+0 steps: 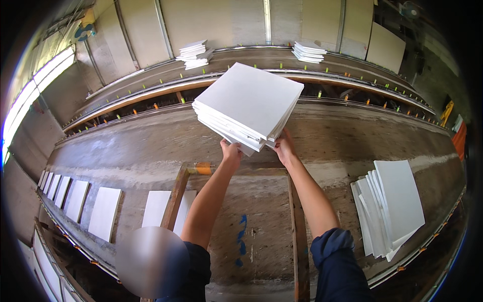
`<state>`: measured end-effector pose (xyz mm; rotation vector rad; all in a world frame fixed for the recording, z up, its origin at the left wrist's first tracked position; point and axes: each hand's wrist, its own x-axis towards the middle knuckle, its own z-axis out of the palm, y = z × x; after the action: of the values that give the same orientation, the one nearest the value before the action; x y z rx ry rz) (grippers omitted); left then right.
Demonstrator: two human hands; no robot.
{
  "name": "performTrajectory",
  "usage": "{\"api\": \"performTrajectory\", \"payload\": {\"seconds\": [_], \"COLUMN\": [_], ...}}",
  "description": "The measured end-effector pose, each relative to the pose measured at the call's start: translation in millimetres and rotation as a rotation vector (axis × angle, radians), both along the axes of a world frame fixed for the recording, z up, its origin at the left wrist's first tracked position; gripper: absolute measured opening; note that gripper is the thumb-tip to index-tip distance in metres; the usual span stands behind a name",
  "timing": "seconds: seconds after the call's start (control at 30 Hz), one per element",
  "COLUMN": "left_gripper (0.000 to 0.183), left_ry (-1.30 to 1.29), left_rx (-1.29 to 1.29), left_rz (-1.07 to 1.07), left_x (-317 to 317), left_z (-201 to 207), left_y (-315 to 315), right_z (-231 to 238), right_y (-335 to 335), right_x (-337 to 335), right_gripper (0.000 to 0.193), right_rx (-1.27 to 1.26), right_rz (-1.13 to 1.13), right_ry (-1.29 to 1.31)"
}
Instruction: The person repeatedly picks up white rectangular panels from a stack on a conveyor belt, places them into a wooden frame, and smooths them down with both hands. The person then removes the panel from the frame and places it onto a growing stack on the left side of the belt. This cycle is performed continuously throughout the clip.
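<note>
Both my arms reach forward, holding up a stack of white square panels [249,98] over the long brown worktable [151,133]. My left hand [232,152] is closed on the stack's near lower edge, on the left. Gripping the same stack, my right hand [284,147] is at its near right corner; part of its fingers is hidden by the panels. The panels in the stack are slightly uneven, and a lower one juts out between my hands.
To the right on the table leans another stack of white panels [402,206]. Several single panels [105,214] lie in a row at the left. A wooden frame [298,241] lies beneath my arms. Two more panel stacks [309,52] rest on a farther bench [241,58].
</note>
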<state>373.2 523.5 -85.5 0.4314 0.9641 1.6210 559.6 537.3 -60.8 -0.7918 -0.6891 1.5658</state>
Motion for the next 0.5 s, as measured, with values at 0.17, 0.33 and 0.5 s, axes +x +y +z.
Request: {"api": "performTrajectory", "payload": {"seconds": [0.17,0.33,0.5], "left_gripper": [0.065,0.066,0.063], "left_ry": [0.028,0.033,0.082], "left_rx": [0.007,-0.01,0.01], "left_rz": [0.059,0.094,0.18], "left_x": [-42.9,-113.1,-186.1], "left_z": [43.3,82.3,84.7], "left_y": [-26.7,-59.4,-97.0], "right_z": [34.5,71.1,79.3], "right_y": [-7.4,-24.1,-51.5], "right_x": [-45.1,-113.4,-194.3], "right_gripper": [0.067,0.068,0.069], "right_rx": [0.047,0.051,0.019], "right_rz": [0.063,0.113,0.153], "right_ry": [0.021,0.005,-0.015]}}
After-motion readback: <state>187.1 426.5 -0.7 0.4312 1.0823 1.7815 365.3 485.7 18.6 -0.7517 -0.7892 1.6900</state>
